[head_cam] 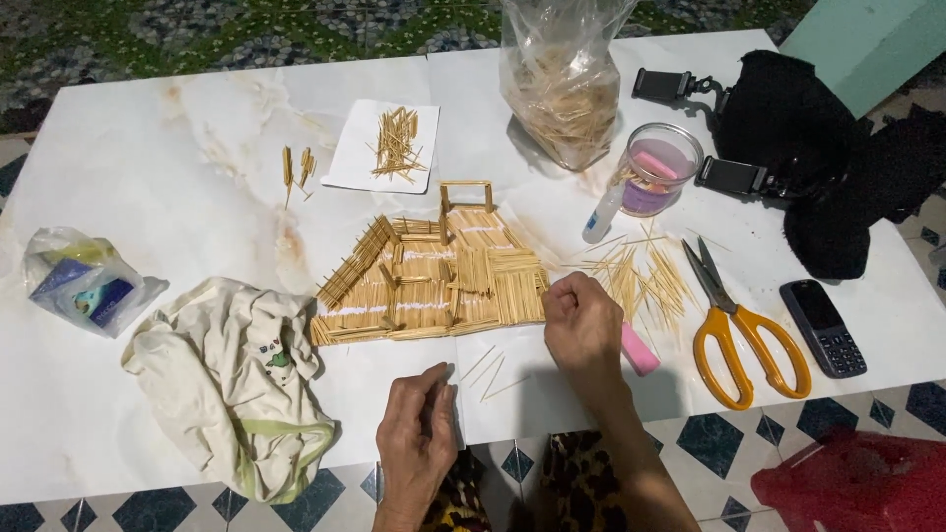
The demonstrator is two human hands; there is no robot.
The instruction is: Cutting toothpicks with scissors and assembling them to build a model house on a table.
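Head view: right hand [583, 325], fingers curled, touches the toothpick model [434, 281]; left hand [419, 438] pinches a toothpick [440, 386].

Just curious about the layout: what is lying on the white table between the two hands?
In the head view, three loose thin wooden sticks lie on the white table between the left hand and right hand.
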